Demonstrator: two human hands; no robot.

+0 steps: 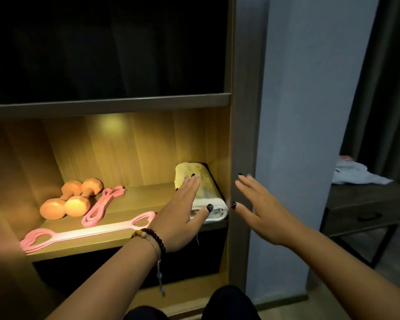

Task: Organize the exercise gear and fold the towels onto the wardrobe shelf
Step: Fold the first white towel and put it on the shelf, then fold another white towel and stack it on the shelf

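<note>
Hidden: dark upper compartment shows nothing; contact of hand with towel is unclear.
Towel: folded cream terry towel (203, 192) lies at right end of lit wooden wardrobe shelf (129, 232).
Hands: left hand (180, 213) and right hand (259, 211) both spread flat, holding nothing.
Around: two orange dumbbells (72, 199), pink resistance bands (90, 229) at left.

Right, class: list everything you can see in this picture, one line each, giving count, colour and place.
dumbbells: two, orange, shelf left, side by side
short band: one, pink, shelf, right of dumbbells
long band: one, pink, along shelf front
towel: one, folded, pale yellow-white, shelf right end
shelf: one, lit wood, wardrobe middle
cloth: pale heap, side table far right
side table: one, dark, right of wardrobe
left hand: open, in front of towel, beaded bracelets on wrist
right hand: open, before wardrobe's side panel
</note>
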